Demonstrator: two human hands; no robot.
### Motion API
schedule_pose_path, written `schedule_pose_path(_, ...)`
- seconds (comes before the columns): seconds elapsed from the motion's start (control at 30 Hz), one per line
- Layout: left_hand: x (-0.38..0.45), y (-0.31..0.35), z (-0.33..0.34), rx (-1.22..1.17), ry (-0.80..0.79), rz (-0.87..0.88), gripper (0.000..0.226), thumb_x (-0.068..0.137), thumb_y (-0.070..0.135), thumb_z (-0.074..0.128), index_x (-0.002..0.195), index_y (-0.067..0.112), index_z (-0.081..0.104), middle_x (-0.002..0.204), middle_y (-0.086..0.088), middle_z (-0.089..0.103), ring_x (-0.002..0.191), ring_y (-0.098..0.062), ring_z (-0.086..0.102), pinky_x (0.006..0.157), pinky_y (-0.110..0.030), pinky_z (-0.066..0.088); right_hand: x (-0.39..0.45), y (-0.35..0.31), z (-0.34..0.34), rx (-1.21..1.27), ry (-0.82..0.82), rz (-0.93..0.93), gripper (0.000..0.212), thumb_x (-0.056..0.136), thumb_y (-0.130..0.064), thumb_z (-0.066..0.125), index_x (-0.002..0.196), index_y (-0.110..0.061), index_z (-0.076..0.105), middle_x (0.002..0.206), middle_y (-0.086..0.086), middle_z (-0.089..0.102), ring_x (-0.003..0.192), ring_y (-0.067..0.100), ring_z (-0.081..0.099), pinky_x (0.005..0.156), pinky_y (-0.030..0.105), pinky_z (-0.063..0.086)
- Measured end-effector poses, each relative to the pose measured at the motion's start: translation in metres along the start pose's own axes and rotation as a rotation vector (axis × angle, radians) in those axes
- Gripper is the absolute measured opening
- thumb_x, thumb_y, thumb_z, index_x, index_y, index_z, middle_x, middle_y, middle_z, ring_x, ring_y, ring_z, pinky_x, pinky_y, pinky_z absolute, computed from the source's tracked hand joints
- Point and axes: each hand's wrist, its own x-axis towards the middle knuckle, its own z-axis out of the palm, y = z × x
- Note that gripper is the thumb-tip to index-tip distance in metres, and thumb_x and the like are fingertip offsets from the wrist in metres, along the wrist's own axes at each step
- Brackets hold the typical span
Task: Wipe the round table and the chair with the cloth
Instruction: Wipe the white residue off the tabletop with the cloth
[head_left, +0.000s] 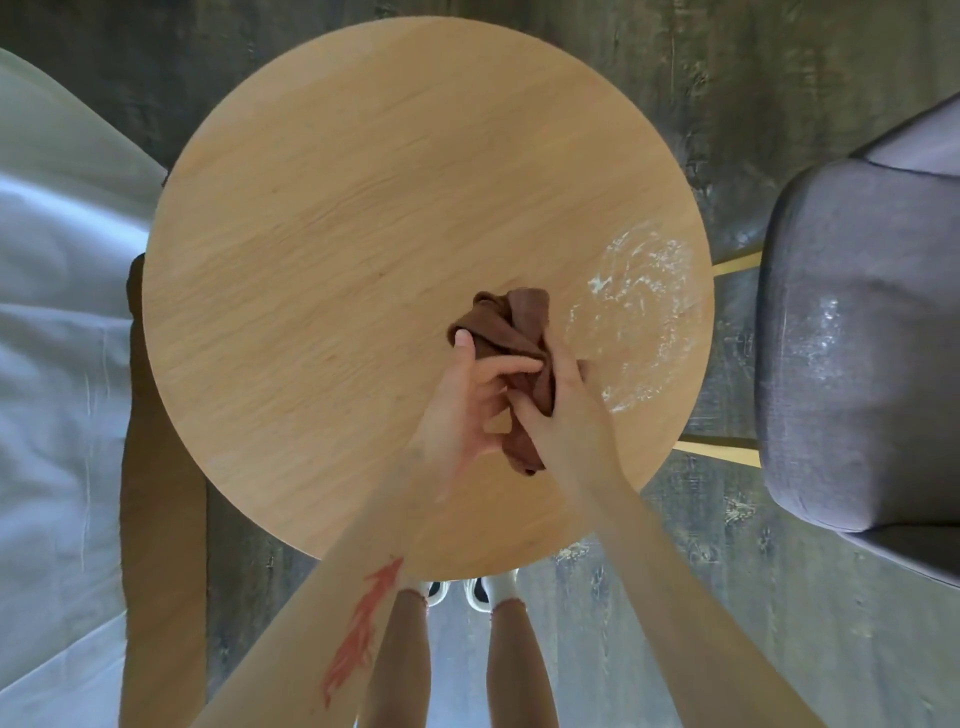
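Observation:
A round light-wood table (337, 234) fills the middle of the view. A patch of white powder (639, 312) lies smeared near its right edge. A crumpled brown cloth (511, 332) is bunched over the table's near-right part, just left of the powder. My left hand (462, 405) grips the cloth from the left with thumb up and fingers curled in. My right hand (566, 415) holds its right side. A grey upholstered chair (857, 364) stands at the right, with white powder marks (826, 332) on its cushion.
A bed with white sheets (57, 322) and a brown wooden frame (161, 467) sits at the left, close to the table's edge. Dark mottled floor (727, 130) surrounds the table. My legs and white shoes (483, 592) show below the near rim.

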Motion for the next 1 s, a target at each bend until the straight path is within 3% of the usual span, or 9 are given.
schedule_pose_path(0.13,0.018,0.004,0.001,0.224,0.111,0.029,0.044,0.095,0.050,0.021,0.096,0.021,0.054,0.116,-0.009,0.065,0.114,-0.023,0.057,0.098,-0.049,0.045,0.008,0.011,-0.011,0.084,0.128,0.070,0.054,0.085,-0.009,0.050,0.136,-0.015,0.033,0.119,0.011,0.049,0.098,0.027,0.054,0.072,0.025,0.036)
schedule_pose_path(0.2,0.027,0.001,0.001,0.594,0.213,0.278,0.029,0.098,0.035,0.033,0.090,0.023,0.059,0.110,-0.002,0.065,0.110,-0.021,0.058,0.100,-0.040,0.043,0.008,0.018,-0.014,0.135,0.263,0.143,0.046,0.085,-0.013,0.047,0.131,-0.010,0.039,0.117,0.013,0.051,0.095,0.027,0.052,0.075,0.024,0.035)
schedule_pose_path(0.3,0.047,-0.005,-0.005,1.071,0.320,0.653,0.036,0.095,0.028,0.036,0.105,0.010,0.065,0.133,-0.007,0.055,0.130,-0.024,0.043,0.110,-0.036,0.029,0.009,0.030,-0.027,0.254,0.478,0.263,0.039,0.081,-0.019,0.041,0.118,-0.009,0.047,0.106,0.014,0.057,0.095,0.031,0.053,0.082,0.034,0.041)
schedule_pose_path(0.47,0.099,-0.005,-0.001,1.653,0.375,0.371,0.051,0.098,0.039,0.017,0.148,0.029,0.007,0.159,0.003,-0.002,0.145,-0.022,-0.011,0.113,-0.061,-0.006,0.012,0.042,-0.046,0.365,0.538,0.290,0.020,0.082,-0.011,0.038,0.098,-0.018,0.048,0.091,0.006,0.056,0.082,0.029,0.051,0.074,0.041,0.043)
schedule_pose_path(0.53,0.118,-0.018,-0.003,1.732,0.404,0.390,0.051,0.096,0.044,0.009,0.145,0.037,-0.005,0.157,0.006,-0.006,0.145,-0.022,-0.013,0.110,-0.063,-0.011,0.014,0.042,-0.042,0.377,0.501,0.267,0.022,0.076,-0.017,0.037,0.083,-0.035,0.048,0.085,0.004,0.057,0.082,0.028,0.053,0.073,0.040,0.047)
schedule_pose_path(0.6,0.125,-0.027,-0.007,1.753,0.492,0.431,0.052,0.094,0.043,0.011,0.145,0.038,0.006,0.158,0.006,0.008,0.146,-0.022,0.001,0.108,-0.062,-0.008,0.019,0.044,-0.035,0.381,0.464,0.249,0.024,0.072,-0.020,0.036,0.079,-0.041,0.047,0.082,0.000,0.056,0.081,0.026,0.052,0.068,0.035,0.044)
schedule_pose_path(0.77,0.126,-0.028,-0.009,1.717,0.549,0.520,0.052,0.091,0.033,0.030,0.143,0.029,0.030,0.151,0.004,0.035,0.142,-0.024,0.026,0.107,-0.064,0.009,0.023,0.042,-0.018,0.376,0.388,0.173,0.045,0.070,-0.036,0.037,0.111,-0.026,0.053,0.098,-0.001,0.060,0.089,0.016,0.053,0.072,0.019,0.040)
schedule_pose_path(0.9,0.121,-0.027,-0.010,1.745,0.470,0.406,0.074,0.090,0.051,0.040,0.147,0.032,-0.002,0.157,0.011,-0.003,0.142,-0.015,-0.012,0.107,-0.058,-0.014,0.022,0.036,-0.012,0.362,0.253,0.131,0.047,0.073,-0.043,0.038,0.115,-0.026,0.051,0.102,0.001,0.063,0.092,0.015,0.058,0.073,0.019,0.044)
schedule_pose_path(1.0,0.124,-0.023,-0.006,1.794,0.468,0.320,0.076,0.089,0.058,0.030,0.145,0.034,-0.015,0.156,0.011,-0.016,0.143,-0.018,-0.020,0.108,-0.057,-0.018,0.025,0.035,-0.003,0.304,0.098,0.142,0.039,0.078,-0.031,0.044,0.115,-0.019,0.049,0.104,0.005,0.058,0.095,0.022,0.055,0.082,0.034,0.046)
